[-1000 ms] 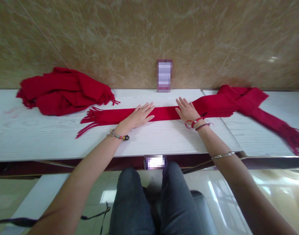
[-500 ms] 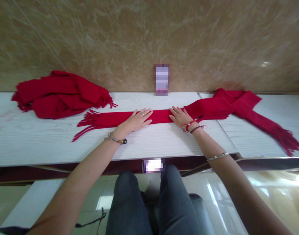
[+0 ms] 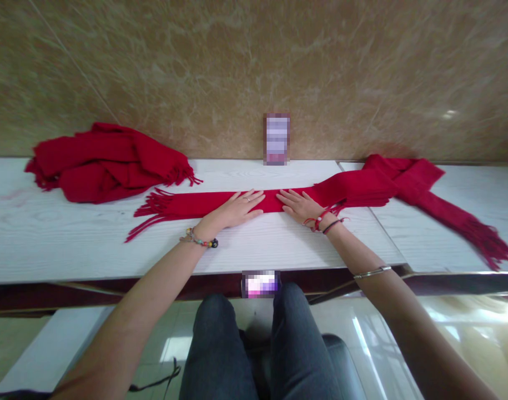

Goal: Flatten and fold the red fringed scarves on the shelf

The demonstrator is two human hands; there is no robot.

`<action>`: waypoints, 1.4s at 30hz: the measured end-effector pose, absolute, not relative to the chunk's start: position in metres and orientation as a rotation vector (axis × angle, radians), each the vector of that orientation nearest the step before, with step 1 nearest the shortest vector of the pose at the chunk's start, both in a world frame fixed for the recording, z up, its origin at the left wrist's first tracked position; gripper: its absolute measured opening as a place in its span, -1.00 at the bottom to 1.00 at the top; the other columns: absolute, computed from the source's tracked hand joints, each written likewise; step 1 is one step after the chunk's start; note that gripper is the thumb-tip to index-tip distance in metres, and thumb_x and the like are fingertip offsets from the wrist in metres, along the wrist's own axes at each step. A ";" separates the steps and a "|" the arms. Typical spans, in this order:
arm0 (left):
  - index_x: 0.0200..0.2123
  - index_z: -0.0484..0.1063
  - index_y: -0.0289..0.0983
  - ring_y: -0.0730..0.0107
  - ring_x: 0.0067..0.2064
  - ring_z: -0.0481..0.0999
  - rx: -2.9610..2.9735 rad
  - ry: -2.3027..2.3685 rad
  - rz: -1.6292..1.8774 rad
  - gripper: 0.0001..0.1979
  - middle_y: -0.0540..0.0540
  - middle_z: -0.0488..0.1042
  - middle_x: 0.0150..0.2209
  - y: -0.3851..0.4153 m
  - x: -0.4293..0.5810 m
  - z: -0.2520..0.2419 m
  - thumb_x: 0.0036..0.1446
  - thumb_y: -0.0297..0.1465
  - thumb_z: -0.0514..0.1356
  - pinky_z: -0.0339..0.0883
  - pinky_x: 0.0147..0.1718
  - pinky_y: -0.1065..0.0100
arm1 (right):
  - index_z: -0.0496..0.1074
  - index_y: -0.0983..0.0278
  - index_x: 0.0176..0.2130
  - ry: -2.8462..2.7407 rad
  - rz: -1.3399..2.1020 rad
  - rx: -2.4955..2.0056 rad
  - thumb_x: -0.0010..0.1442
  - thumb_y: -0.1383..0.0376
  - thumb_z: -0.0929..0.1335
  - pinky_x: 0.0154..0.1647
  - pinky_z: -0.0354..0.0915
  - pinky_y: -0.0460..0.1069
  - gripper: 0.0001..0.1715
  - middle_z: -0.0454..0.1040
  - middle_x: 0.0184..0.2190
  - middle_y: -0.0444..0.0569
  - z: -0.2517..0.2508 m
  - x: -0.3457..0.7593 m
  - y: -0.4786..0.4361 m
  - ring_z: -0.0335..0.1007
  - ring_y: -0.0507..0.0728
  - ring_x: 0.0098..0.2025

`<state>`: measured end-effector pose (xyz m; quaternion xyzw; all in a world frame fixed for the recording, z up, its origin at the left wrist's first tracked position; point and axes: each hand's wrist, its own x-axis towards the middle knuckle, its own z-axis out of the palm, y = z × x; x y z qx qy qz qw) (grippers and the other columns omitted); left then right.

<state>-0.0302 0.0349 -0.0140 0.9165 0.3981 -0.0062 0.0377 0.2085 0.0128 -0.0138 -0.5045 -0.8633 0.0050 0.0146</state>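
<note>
A long red scarf [image 3: 195, 204] with fringed ends stretches across the white table in a narrow strip. My left hand [image 3: 239, 208] lies flat on its middle, fingers extended to the right. Just to the right, my right hand [image 3: 299, 204] also rests palm down on the scarf, fingers spread and pointing left. Only a short bare stretch of red cloth separates the two hands. At the far left the fringe fans out on the table. Toward the right the cloth widens into layered folds, crosses over itself, and a fringed end trails to the right edge.
A second red scarf [image 3: 107, 164] lies crumpled at the table's back left, by the marbled wall [image 3: 220, 78]. A blurred-out upright rectangle [image 3: 276, 139] leans at the wall. Another blurred device [image 3: 261, 284] sits at the front edge of the white table [image 3: 254, 250].
My right hand has slid left along the scarf, and my left hand slightly right, so they are closer together. The view has shifted slightly.
</note>
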 end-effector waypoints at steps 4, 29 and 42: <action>0.32 -0.14 -0.23 0.28 0.34 -0.15 2.757 1.370 0.113 -0.42 -0.09 -0.14 0.34 0.033 -0.032 -0.012 0.31 -0.13 -0.28 -0.25 0.24 0.12 | 0.10 0.35 0.26 -2.498 -0.083 -1.689 0.31 0.24 0.06 0.23 0.03 0.21 -0.41 0.02 0.29 0.11 -0.011 0.217 0.017 -0.08 0.23 0.31; 0.31 -0.11 -0.21 0.12 0.35 -0.22 2.512 1.513 -0.242 -0.36 -0.11 -0.17 0.35 0.041 -0.023 0.011 0.22 -0.12 -0.12 -0.28 0.23 -0.04 | 0.39 0.38 0.05 -2.637 -0.173 -1.243 0.23 0.34 0.21 0.09 0.28 0.02 -0.57 0.38 0.07 0.15 -0.014 0.192 0.008 0.28 0.14 0.11; 0.08 0.32 -0.32 0.39 -0.17 0.47 2.564 1.153 -0.172 -0.53 -0.14 0.47 -0.04 0.104 0.030 0.035 0.07 -0.33 0.14 0.25 -0.25 0.50 | 0.45 0.37 -0.07 -2.769 -0.348 -1.203 0.19 0.52 0.21 -0.10 0.33 -0.02 -0.63 0.49 -0.10 0.11 -0.006 0.194 0.002 0.40 0.12 -0.07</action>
